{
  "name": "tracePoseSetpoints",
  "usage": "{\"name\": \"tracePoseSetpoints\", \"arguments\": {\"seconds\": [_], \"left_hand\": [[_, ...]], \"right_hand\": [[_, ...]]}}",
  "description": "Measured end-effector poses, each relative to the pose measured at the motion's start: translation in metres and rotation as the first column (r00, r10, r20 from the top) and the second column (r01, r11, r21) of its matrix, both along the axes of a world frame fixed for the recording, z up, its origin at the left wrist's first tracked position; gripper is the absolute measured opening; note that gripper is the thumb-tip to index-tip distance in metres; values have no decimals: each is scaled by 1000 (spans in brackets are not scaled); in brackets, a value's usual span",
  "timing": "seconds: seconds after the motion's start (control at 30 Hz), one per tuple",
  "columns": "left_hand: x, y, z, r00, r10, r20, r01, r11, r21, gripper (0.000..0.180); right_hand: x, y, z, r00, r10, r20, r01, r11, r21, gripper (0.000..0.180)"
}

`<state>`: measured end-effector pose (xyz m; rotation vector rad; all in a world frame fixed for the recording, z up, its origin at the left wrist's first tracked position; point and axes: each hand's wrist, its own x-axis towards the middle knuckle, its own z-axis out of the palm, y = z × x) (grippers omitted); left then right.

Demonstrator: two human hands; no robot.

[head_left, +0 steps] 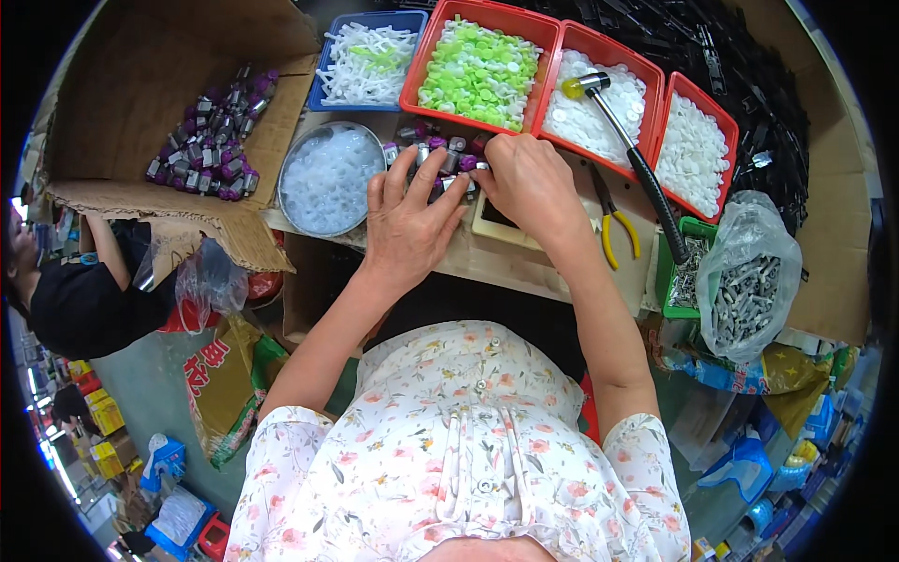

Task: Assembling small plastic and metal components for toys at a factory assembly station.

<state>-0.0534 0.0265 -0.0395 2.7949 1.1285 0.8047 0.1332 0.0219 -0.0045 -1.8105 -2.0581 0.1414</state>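
A row of small silver-and-purple metal parts (457, 145) lies at the table's back edge, under and between my hands. My left hand (410, 220) rests over its left end, fingers apart and fingertips touching the parts. Curled in a pinch, my right hand (529, 187) is at the row's right end. Its fingertips meet a small piece that I cannot make out. A shallow cream tray (506, 228) with a dark inside sits below the right hand, partly covered by it. Left of my left hand stands a round metal bowl (284, 192) of translucent pieces.
A carton (103, 122) at left holds more purple-and-silver parts. Blue (328, 101) and red trays (541, 112) of small plastic pieces line the back. A hammer (632, 155) lies across them. Yellow-handled pliers (613, 234), a green tray (679, 304) and a bag of metal parts (749, 281) are at right.
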Motion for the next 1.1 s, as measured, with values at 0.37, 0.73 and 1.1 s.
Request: {"name": "tracePoseSetpoints", "arguments": {"seconds": [0.37,0.73,1.1], "left_hand": [[-2,1,-2,1000,-2,19,1,999,36,33],[30,-16,35,727,56,685,399,776,-488,39],[31,-11,34,610,412,676,659,210,-722,33]], "right_hand": [[15,-7,14,989,-57,138,66,996,-62,16],[15,-47,37,595,-217,-774,170,975,-142,22],[21,-72,36,673,-65,-737,139,990,39,25]]}}
